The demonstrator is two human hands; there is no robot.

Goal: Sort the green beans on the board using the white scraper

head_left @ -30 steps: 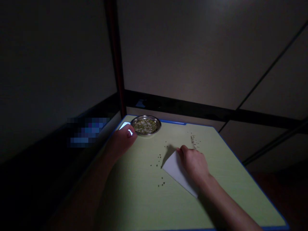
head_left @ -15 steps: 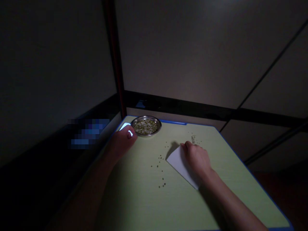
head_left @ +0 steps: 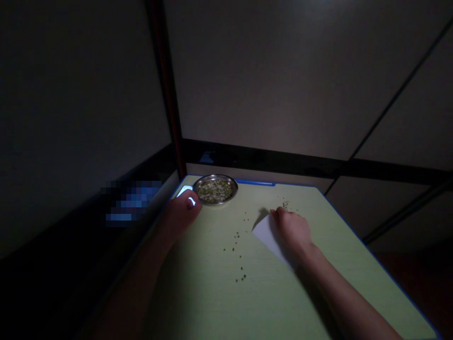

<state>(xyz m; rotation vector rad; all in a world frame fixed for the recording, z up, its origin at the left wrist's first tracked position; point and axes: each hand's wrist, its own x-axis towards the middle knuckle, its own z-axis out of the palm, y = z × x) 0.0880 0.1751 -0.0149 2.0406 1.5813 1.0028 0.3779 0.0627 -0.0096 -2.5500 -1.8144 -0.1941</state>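
Note:
My right hand (head_left: pixel 293 230), its fingers closed, grips a white sheet of paper or thin card (head_left: pixel 269 237) tilted over the table. Just beyond its fingertips lies a loose cluster of small dark seeds or beans (head_left: pixel 286 203). My left hand (head_left: pixel 182 208) is curled at the far left edge, beside a round metal bowl (head_left: pixel 215 190). A lit phone-like screen (head_left: pixel 184 189) shows behind that hand, and light comes through between thumb and fingers; what it holds, if anything, is hidden. Green and whitish bits fill the bowl's bottom.
More small dark seeds (head_left: pixel 238 236) are scattered down the middle of the pale green table (head_left: pixel 205 293), which has a blue edge. A blue strip (head_left: pixel 255 182) lies along the back edge. Dark panelled walls (head_left: pixel 262 85) stand close behind and at left.
My right hand and the sheet have shifted slightly right and away, nearer the far seed cluster, and less of the sheet shows. My left hand stays by the bowl. The view has tilted slightly up.

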